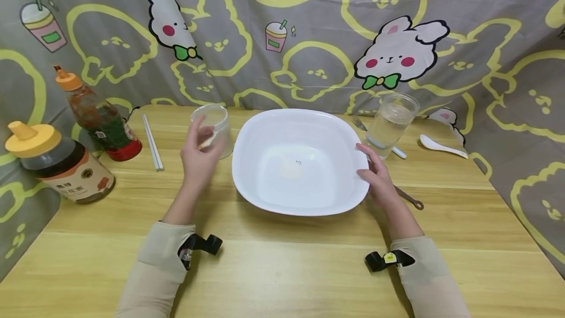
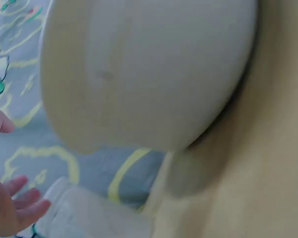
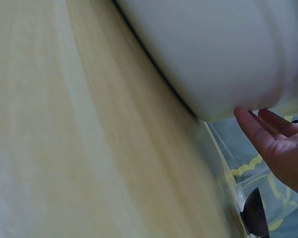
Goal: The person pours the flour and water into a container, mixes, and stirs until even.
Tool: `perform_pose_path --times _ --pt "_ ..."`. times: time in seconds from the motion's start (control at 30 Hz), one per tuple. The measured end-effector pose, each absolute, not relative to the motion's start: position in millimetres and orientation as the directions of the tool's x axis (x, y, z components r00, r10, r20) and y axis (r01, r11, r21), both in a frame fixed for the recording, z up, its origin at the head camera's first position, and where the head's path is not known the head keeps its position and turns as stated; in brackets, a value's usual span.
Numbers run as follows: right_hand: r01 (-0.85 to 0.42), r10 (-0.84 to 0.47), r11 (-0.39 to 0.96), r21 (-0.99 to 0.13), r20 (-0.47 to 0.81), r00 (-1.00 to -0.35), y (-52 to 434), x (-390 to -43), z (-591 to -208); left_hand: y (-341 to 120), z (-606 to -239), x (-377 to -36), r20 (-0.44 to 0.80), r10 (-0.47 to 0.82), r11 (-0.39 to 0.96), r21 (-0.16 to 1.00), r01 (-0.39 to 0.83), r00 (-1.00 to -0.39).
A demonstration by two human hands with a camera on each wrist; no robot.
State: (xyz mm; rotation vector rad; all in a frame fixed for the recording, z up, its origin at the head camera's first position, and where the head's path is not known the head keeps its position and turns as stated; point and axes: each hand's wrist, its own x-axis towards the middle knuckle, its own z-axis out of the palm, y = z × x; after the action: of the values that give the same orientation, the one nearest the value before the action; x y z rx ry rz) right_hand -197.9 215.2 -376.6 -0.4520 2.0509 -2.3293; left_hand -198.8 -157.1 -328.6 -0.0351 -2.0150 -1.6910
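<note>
A pale wooden table [image 1: 282,259] with a yellowish grain fills the scene, and behind it hangs a grey cloth backdrop [image 1: 309,23] printed with yellow outlines, white rabbits wearing green bows and pink drink cups. In the middle of the table sits a wide white bowl [image 1: 300,161], holding nothing but a faint small mark on its floor, too small to read. The right hand [image 1: 375,178] rests against the bowl's right rim with fingers straight and relaxed, gripping nothing. The left hand [image 1: 198,153] is raised just left of the bowl, fingers loosely spread, in front of a clear plastic cup [image 1: 216,124]; contact cannot be made out. At the far left stand a brown jar with a yellow cap [image 1: 57,166], its label characters not legible, and a sauce bottle [image 1: 97,117]. White chopsticks [image 1: 152,141] lie nearby. Right of the bowl stand a clear glass [image 1: 393,121] and a white spoon [image 1: 441,146].
</note>
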Motion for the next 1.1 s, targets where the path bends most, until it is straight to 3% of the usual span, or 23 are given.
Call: perform_pose_path --times 0.17,0.4,0.57,0.83,1.07,1.1 --pt "-0.191 -0.192 -0.166 -0.967 0.222 -0.956 217.2 -197.0 -377.7 -149.7 -345.7 -203.5 0.237 -0.056 0.130 0.965 0.229 -0.970" --pt "-0.170 -0.202 -0.182 -0.968 0.206 -0.957 217.3 -196.6 -377.2 -146.2 -372.1 -210.8 0.181 0.187 -0.097 0.981 0.165 -0.966" --pt "-0.103 -0.201 -0.232 -0.967 0.151 -0.968 217.4 -195.7 -375.1 -143.8 -379.9 -210.5 0.171 0.208 -0.224 0.967 0.123 -0.963" --pt "-0.030 -0.078 -0.193 -0.981 0.046 -0.996 218.0 -197.3 -365.0 -145.7 -379.1 -207.3 0.127 0.217 -0.267 0.961 0.067 -0.968" --pt "-0.228 0.041 -0.247 -0.942 0.225 -0.974 261.8 -237.0 -400.2 -145.0 -379.9 -206.0 0.130 0.209 -0.286 0.956 0.066 -0.969" --pt "-0.249 0.073 -0.221 -0.943 0.238 -0.968 260.0 -232.2 -389.7 -144.8 -379.8 -205.9 0.132 0.209 -0.288 0.955 0.068 -0.969"
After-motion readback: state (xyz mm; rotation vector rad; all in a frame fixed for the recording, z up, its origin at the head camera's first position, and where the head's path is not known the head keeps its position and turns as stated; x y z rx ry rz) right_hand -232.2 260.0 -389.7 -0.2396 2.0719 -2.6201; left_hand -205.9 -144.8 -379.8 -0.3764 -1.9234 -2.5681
